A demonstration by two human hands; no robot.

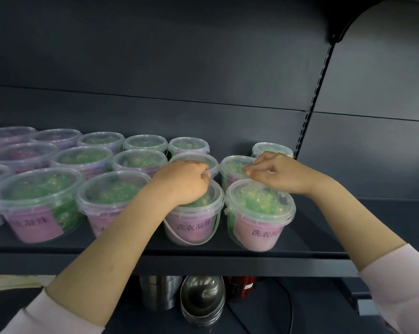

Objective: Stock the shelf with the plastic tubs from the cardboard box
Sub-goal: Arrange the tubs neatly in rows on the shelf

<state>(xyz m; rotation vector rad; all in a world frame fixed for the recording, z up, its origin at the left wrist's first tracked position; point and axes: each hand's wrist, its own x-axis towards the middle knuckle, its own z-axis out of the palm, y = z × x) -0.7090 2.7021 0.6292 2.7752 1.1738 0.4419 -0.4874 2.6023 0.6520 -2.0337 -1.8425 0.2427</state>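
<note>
Several clear plastic tubs with green contents and pink labels stand in rows on the dark shelf [59,261]. My left hand [183,183] reaches over a front-row tub [191,227], and its fingers curl on the lid rim of a middle-row tub [203,160]. My right hand [277,175] hovers above another front-row tub [259,220], its fingertips pinched on the lid rim of the neighbouring middle-row tub [231,166]. One more tub [271,149] stands behind it at the back right. The cardboard box is out of view.
Right of the tubs the shelf board [348,225] is bare up to a slotted upright [310,109]. On the level below stand a steel pot stack [159,292], stacked steel bowls [202,300], a red appliance [242,289] and a black cable [289,307].
</note>
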